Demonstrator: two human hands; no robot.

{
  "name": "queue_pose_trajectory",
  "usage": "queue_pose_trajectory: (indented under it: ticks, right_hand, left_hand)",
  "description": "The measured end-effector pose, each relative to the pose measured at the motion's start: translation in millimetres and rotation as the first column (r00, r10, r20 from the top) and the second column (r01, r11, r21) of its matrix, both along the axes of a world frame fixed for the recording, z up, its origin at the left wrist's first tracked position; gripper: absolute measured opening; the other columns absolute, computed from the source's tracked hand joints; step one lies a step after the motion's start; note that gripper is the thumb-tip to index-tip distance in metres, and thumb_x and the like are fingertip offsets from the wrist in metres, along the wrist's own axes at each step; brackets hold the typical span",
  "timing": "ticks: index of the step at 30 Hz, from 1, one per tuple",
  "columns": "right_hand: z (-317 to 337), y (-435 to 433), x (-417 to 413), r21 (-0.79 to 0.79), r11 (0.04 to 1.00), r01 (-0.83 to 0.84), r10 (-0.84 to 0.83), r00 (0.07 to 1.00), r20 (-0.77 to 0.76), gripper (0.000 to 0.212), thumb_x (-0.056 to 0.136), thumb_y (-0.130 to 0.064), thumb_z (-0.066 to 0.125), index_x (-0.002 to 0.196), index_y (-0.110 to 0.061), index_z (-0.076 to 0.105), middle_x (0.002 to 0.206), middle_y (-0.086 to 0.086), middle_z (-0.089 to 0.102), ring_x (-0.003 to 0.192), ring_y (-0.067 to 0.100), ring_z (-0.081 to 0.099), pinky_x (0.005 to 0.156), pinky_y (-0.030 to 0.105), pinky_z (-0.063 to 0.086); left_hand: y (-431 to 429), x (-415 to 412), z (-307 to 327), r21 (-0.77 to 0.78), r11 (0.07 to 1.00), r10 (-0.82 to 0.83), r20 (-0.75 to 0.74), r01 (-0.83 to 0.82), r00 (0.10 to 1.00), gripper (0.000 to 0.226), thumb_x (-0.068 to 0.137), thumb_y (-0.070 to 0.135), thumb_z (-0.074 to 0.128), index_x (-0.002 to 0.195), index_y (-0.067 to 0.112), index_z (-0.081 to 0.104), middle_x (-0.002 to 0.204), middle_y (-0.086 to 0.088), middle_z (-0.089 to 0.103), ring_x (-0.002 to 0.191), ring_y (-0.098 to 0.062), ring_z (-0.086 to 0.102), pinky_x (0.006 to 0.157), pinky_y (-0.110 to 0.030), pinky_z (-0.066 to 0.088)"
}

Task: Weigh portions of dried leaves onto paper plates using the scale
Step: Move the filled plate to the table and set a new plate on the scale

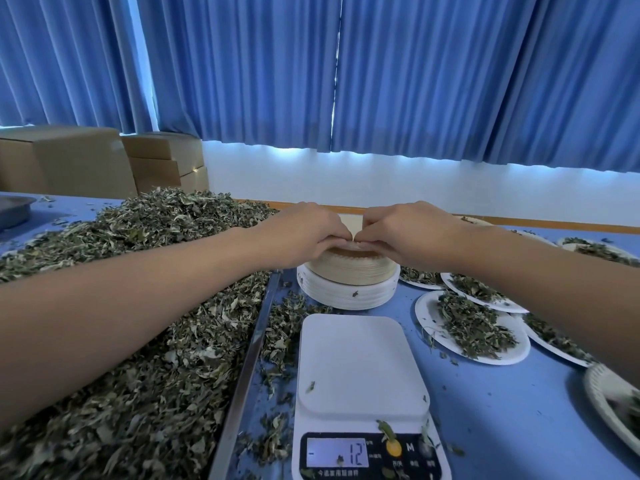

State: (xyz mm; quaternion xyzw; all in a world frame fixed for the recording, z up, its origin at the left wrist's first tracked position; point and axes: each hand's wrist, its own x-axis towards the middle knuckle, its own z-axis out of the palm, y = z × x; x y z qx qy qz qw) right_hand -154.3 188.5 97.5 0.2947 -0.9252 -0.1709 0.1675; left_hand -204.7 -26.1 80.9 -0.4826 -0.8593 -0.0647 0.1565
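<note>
Beyond the white digital scale point(360, 362), whose platform is bare, my left hand point(304, 233) and right hand point(405, 230) both pinch the top plate point(349, 251) of the tan-and-white stack of round paper plates point(349, 275). It looks thin, light and bendy; I'd peel it off at the fluted rim.

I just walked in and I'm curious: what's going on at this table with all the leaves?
A person is portioning dried leaves. The left hand and right hand are both at the stack of paper plates behind the scale, fingers pinching at its top, apparently to free a fresh plate. The scale's platform holds no plate, only a few crumbs. A big leaf pile lies to the left; filled plates sit to the right.
</note>
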Motion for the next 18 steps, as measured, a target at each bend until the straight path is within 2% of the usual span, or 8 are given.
queue_pose_trajectory:
  ticks: [10, 18]
  right_hand:
    - [0.6, -1.1, -0.4, -0.045, 0.999, -0.003, 0.002, 1.000, -0.003, 0.034, 0.108, -0.044, 0.038, 0.103, -0.030, 0.068, 0.100, -0.012, 0.053, 0.083, 0.014, 0.053, 0.064, 0.030, 0.031]
    - [0.0, -3.0, -1.0, -0.034, 0.999, -0.002, 0.002, 1.000, -0.003, 0.037, 0.107, -0.047, 0.037, 0.108, -0.033, 0.070, 0.102, -0.012, 0.056, 0.082, 0.012, 0.049, 0.066, 0.030, 0.035]
  left_hand:
    - [0.1, 1.1, 1.3, 0.003, 1.000, 0.005, 0.021, -0.005, 1.000, 0.025, 0.105, 0.028, 0.051, 0.106, 0.018, 0.074, 0.099, 0.003, 0.072, 0.094, -0.022, 0.062, 0.085, -0.042, 0.047]
    - [-0.3, 2.2, 1.3, 0.002, 1.000, 0.015, 0.043, -0.015, 0.999, 0.024, 0.104, 0.027, 0.051, 0.104, 0.019, 0.074, 0.096, 0.003, 0.071, 0.092, -0.021, 0.061, 0.084, -0.042, 0.047]
